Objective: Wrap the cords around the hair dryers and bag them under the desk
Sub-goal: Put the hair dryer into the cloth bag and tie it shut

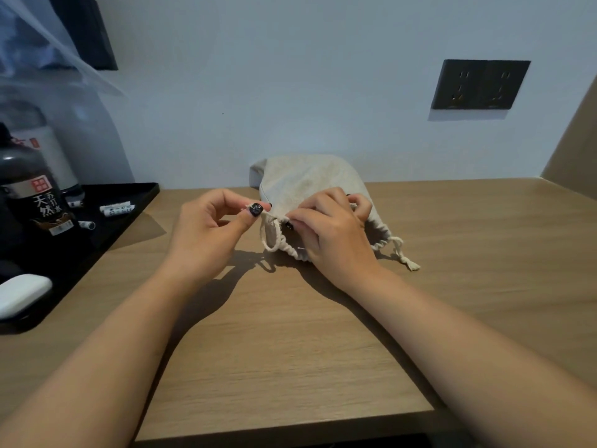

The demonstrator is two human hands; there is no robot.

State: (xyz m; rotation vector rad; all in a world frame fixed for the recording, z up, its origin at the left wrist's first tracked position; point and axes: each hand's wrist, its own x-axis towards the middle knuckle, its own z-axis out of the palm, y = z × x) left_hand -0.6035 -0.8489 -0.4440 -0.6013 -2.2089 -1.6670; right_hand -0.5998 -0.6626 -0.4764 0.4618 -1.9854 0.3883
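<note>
bag: beige cloth drawstring bag [310, 182] lying on the wooden desk [290, 334] near its back edge, gathered mouth facing the person
left hand: left hand [206, 234] pinches the off-white drawstring cord [271, 236] between thumb and forefinger, left of the bag mouth
right hand: right hand [336, 231] curled on the bag's gathered mouth, fingers gripping the cloth
left edge: black tray [129, 202] with a dark bottle [35, 192]
wall: dark double socket [481, 84]

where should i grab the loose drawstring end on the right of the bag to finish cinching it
Pinch the knotted tail just above its frayed tip, coming from the right. It lies free on the desk, trailing away from the bag, whose gathered mouth the right hand grips while the left hand pinches the opposite cord.
</note>
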